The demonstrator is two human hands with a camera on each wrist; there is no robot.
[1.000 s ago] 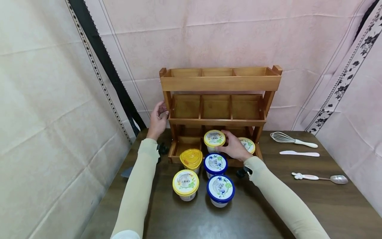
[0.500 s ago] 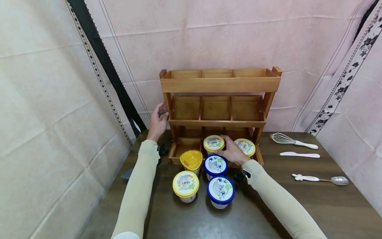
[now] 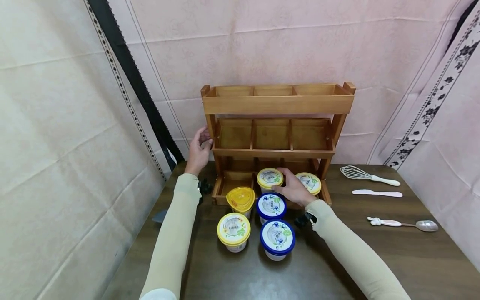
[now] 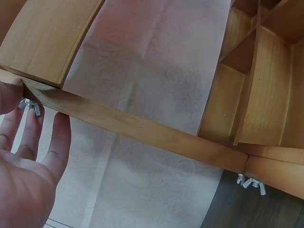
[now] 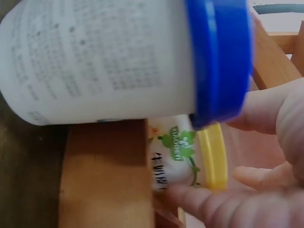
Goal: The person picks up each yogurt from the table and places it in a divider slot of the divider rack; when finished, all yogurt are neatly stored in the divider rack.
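Note:
A three-tier wooden rack (image 3: pixel 277 105) stands at the back of the table. My left hand (image 3: pixel 198 155) holds its left side post, thumb and fingers at the post's edges beside a wing nut (image 4: pixel 31 106) in the left wrist view. In the bottom tier's middle compartment is a yellow-lidded tub (image 3: pixel 270 178), gripped by my right hand (image 3: pixel 294 188) at its right side. Another yellow-lidded tub (image 3: pixel 309 182) sits in the right compartment. A blue-lidded tub (image 3: pixel 271 205) stands just before the rack and covers much of the right wrist view.
Nearer on the table are another blue-lidded tub (image 3: pixel 277 236), a yellow-lidded tub (image 3: pixel 233 229) and a tub with a domed yellow lid (image 3: pixel 240 198). At right lie a whisk (image 3: pixel 369 175), a white knife (image 3: pixel 376 193) and a spoon (image 3: pixel 403 223).
The yellow-lidded tub in my right hand has come down into the bottom tier's middle compartment. My left hand stays at the rack's post.

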